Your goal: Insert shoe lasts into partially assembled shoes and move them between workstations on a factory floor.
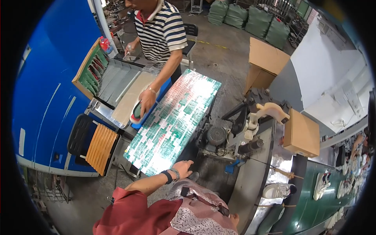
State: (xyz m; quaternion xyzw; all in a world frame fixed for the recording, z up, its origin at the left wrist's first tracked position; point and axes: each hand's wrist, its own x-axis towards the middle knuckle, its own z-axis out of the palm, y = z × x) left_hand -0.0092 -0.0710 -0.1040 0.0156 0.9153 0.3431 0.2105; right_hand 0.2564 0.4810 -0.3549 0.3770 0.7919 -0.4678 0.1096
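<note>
Hanging empty and half uncurled, the left hand (183, 169) is near a green-and-white worktop (168, 121) at its eleven o'clock. At five o'clock the right hand (235, 219) barely shows, its grip impossible to tell; at nine, a co-worker's hand (147, 100) grips a shoe (136, 112).

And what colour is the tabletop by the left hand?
The tabletop is patchy green and white with some red, best seen in the head view.

One wide fisheye view looks down and forward from head height, with the left hand (182, 169) close below center, the patterned desk (168, 127) just beyond, green sacks (258, 22) far off, straight edges bowing.
</note>
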